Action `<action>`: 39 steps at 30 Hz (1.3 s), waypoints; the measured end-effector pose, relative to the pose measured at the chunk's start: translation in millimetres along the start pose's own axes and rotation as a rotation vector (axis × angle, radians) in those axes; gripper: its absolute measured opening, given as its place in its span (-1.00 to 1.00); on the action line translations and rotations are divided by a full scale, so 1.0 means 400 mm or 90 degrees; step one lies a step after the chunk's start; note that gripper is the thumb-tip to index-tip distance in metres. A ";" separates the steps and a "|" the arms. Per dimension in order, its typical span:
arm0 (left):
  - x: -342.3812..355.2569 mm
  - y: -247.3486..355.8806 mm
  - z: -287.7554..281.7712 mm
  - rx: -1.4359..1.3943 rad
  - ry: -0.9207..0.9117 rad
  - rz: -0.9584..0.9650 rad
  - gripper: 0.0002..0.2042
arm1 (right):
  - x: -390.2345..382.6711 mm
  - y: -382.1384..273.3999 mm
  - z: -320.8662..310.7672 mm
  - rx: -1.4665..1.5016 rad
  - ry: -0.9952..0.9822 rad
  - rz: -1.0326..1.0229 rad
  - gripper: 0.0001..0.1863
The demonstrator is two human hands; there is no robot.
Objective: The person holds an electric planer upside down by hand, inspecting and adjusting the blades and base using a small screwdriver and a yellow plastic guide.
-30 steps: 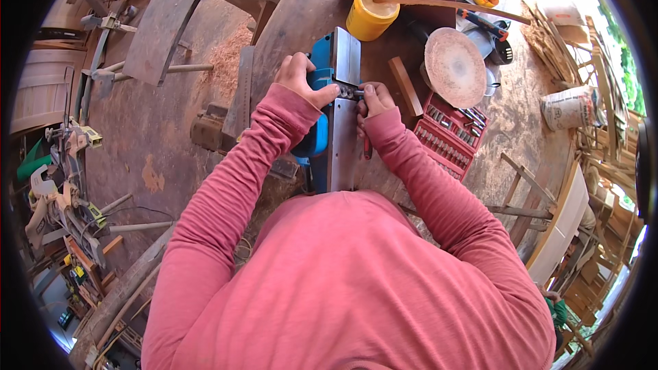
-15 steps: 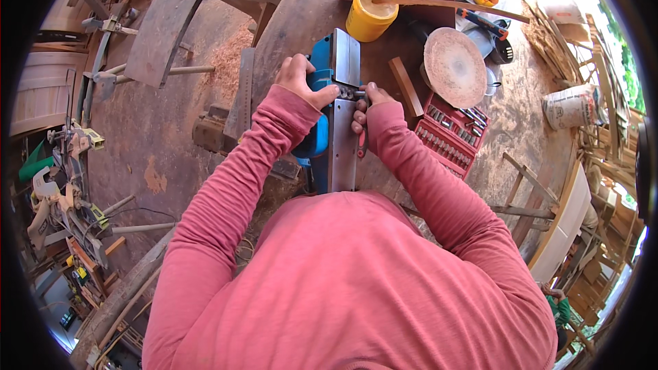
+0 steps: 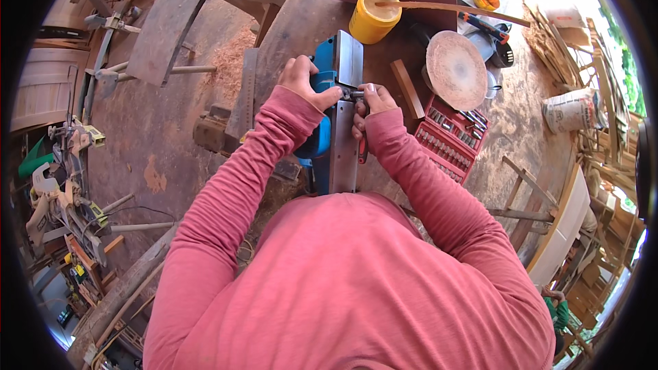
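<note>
- Head view: a blue power planer (image 3: 327,106) lies upside down on the round wooden bench (image 3: 308,14), its grey metal sole facing up, just in front of the person's chest.
- The left hand (image 3: 306,82) is closed around the planer's blue body, fingers wrapped over its edge.
- The right hand (image 3: 370,104) is closed on a small tool with a red handle (image 3: 362,147), its tip at the middle of the sole.
- Beyond the planer stands a yellow tub (image 3: 373,16); to the right lie a wooden disc (image 3: 456,70) and a red socket set (image 3: 449,136).
</note>
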State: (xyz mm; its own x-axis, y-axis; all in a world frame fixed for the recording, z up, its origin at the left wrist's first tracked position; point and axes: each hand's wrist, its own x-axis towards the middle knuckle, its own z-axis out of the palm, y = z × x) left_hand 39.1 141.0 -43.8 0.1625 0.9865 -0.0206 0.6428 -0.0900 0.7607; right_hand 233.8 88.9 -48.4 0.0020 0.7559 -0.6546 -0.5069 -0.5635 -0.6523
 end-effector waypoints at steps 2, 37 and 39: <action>-0.001 0.001 -0.001 0.003 -0.007 -0.005 -0.36 | 0.000 -0.002 0.010 0.047 0.007 0.024 -0.74; 0.025 -0.034 0.012 -0.011 -0.006 0.008 -0.40 | -0.042 -0.007 -0.221 -1.012 0.022 -0.214 -0.43; 0.026 -0.032 0.010 0.003 0.001 0.006 -0.39 | -0.042 0.007 -0.234 -1.143 0.025 -0.155 -0.30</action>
State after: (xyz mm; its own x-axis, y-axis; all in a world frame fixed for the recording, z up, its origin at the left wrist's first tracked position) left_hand 35.6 151.9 -56.2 0.1670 0.9859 -0.0130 0.6445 -0.0992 0.7581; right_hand 312.9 43.8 -74.9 -0.0417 0.8749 -0.4826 0.9534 -0.1096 -0.2810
